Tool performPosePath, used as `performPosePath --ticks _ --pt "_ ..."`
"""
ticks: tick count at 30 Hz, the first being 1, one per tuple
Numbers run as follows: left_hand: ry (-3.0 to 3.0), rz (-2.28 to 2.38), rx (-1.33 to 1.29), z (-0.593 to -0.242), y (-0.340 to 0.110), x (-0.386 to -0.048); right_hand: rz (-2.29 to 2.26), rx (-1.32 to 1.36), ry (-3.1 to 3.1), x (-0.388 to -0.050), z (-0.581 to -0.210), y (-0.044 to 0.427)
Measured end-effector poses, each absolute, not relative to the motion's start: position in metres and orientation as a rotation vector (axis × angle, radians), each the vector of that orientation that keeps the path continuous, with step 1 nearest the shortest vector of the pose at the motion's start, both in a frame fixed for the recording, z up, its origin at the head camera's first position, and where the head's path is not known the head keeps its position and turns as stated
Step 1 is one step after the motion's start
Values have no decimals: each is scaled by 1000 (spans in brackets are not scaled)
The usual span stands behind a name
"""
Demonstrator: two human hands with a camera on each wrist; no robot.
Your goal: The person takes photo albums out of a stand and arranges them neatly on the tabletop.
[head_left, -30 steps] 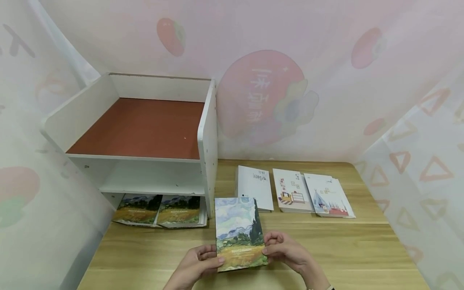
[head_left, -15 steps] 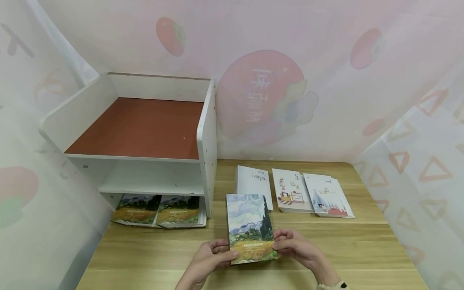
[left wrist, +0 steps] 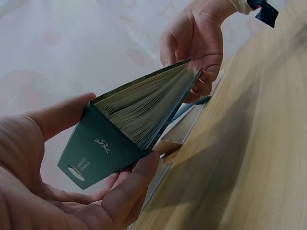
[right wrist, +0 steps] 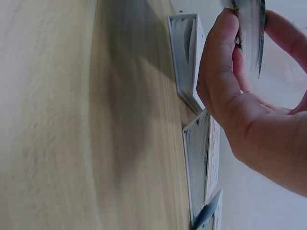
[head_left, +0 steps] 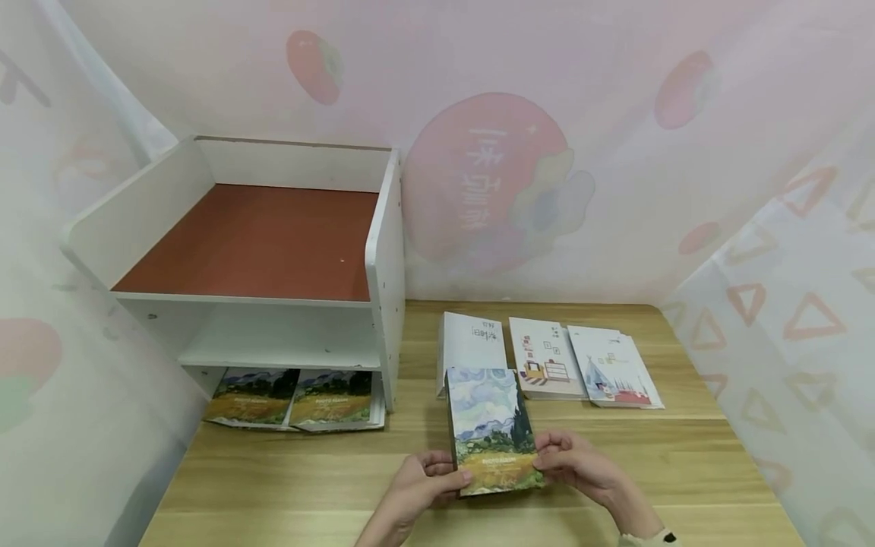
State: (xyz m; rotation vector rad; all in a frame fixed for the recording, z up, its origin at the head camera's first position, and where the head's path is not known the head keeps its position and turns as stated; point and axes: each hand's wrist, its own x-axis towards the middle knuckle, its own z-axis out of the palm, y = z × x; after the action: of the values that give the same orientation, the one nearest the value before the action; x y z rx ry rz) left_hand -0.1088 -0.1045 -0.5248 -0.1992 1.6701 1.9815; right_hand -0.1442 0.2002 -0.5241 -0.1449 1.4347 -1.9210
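Note:
A photo album [head_left: 492, 433] with a painted landscape cover is held between both hands above the table. My left hand [head_left: 420, 490] grips its lower left side, thumb on the cover. On the lower right edge, my right hand [head_left: 581, 467] pinches it between thumb and fingers. In the left wrist view the album [left wrist: 103, 148] shows a dark green spine and fanned page edges, with the left hand [left wrist: 72, 177] around the spine and the right hand [left wrist: 199, 45] at the far edge. The right wrist view shows the right hand [right wrist: 249, 105] pinching the covers.
Behind the album lie a white book [head_left: 472, 342], a book with a room drawing [head_left: 547, 361] and one with a tent drawing [head_left: 611, 368]. To the left stands a white shelf [head_left: 386, 289] with a brown top; two matching albums [head_left: 253, 395] lie in its bottom compartment.
Both hands have carried the album to the right, so it now overlaps the lower part of the white book in the head view. The grip looks the same.

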Motion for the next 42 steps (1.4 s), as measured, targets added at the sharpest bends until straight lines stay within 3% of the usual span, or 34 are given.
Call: performPosePath --ticks 22,42 --pt "1671 1998 -180 -551 -56 -109 -1884 -98 1398 -137 -536 243" --pt "1706 1997 -187 -552 -33 -107 -1809 -37 1501 -138 -542 265"
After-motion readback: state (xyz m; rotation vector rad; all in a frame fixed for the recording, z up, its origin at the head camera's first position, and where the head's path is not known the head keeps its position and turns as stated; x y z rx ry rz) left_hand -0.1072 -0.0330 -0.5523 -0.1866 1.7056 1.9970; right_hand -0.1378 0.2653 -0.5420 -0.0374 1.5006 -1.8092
